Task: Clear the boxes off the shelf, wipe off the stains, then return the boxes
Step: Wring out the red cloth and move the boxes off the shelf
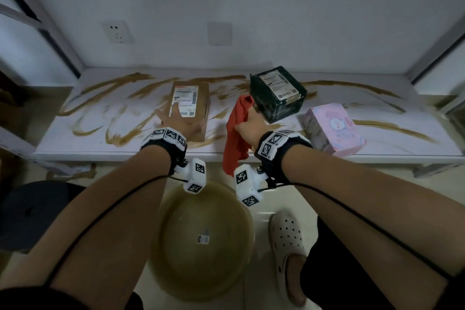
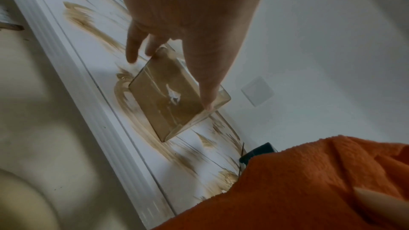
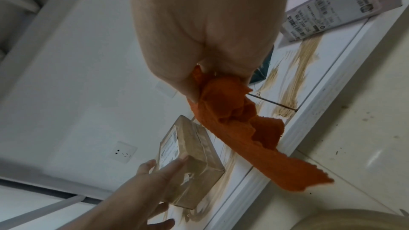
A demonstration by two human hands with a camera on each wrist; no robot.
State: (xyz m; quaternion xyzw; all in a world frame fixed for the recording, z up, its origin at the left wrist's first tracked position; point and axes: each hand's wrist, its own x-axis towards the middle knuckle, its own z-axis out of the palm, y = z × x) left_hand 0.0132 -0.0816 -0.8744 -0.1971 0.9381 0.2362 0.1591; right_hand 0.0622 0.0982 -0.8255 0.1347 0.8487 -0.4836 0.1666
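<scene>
Currently: shelf point(image 1: 105, 151), brown stains point(image 1: 120, 83) streaked across it, no box cleared yet.
- Brown box point(image 1: 193, 108), middle: left hand point(image 1: 176, 121) spans it, gripping opposite sides, seemingly to lift it off.
- Dark box point(image 1: 279, 93), rear right.
- Pink box point(image 1: 332, 128), front right edge.
- Cloth point(image 1: 234, 138): pinched in right hand point(image 1: 251, 126), probably kept ready for wiping.

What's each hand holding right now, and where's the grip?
Right hand: orange cloth, bunched near its top. Left hand: cardboard box, grip spanning its near end.

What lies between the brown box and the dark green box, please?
The orange cloth, gripped by the right hand, above stained shelf; the head view shows it.
</scene>
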